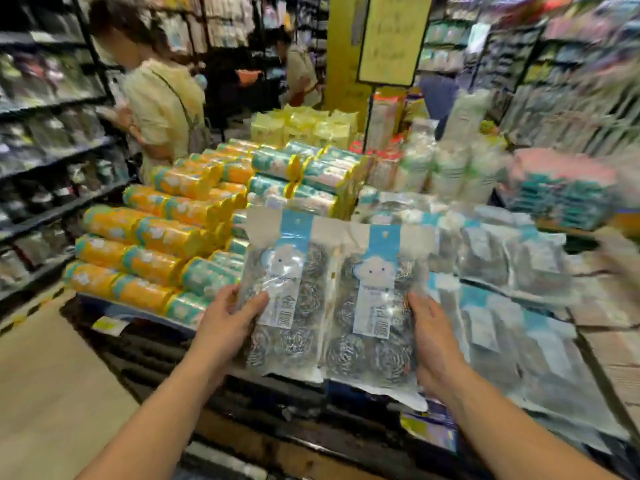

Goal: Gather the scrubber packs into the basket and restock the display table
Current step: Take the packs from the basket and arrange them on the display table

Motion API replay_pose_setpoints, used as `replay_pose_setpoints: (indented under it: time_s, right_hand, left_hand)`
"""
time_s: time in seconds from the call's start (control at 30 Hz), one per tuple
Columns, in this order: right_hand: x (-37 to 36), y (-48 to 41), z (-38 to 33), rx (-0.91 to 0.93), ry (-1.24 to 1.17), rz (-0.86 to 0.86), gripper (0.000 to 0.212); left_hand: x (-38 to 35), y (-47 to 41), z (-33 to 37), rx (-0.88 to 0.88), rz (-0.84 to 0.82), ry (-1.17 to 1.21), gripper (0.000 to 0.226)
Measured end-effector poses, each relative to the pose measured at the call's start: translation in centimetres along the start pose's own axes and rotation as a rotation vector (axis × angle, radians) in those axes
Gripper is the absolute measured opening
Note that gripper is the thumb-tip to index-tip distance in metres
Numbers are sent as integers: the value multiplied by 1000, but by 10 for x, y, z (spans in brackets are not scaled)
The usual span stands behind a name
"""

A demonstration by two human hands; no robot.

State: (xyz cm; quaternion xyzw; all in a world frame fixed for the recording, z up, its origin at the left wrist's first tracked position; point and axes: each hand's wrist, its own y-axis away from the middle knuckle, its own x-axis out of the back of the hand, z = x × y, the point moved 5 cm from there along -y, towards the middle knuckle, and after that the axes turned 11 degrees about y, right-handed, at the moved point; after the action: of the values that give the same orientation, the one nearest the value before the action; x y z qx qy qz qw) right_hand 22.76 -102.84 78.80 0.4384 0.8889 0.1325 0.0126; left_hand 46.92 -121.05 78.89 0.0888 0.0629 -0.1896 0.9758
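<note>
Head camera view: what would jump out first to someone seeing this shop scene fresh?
Two clear scrubber packs with blue cloud labels fill the centre, held side by side by the left hand and right hand. Behind them to the left, orange rolls are stacked on the display table.

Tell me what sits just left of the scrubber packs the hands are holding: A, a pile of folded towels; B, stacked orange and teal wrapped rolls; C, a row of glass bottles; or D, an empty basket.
B: the left hand and right hand hold two scrubber packs, and stacked orange and teal rolls fill the display table directly to their left.
</note>
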Motion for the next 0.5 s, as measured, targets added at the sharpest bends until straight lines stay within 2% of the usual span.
replay_pose_setpoints:
  time_s: [0.1,0.17,0.23,0.33,0.4,0.5]
  right_hand:
    - [112,-41,-8,9,7,92,28]
    - [180,-65,-9,-9,-4,131,11]
    - [241,-89,-3,-44,26,168,18]
    - [306,-117,30,-143,111,209,36]
    - [338,-133,60,-209,89,223,37]
    - [365,-148,94,-298,101,223,32]
  left_hand:
    - [-112,-3,-14,14,-85,3,20]
    - [-179,-7,-31,27,-115,-42,28]
    - [-240,-7,-49,43,-134,-81,38]
    - [-312,-1,-78,82,-122,-180,52]
    - [-346,2,-95,83,-119,-254,59]
    - [-377,4,-118,127,-135,-355,59]
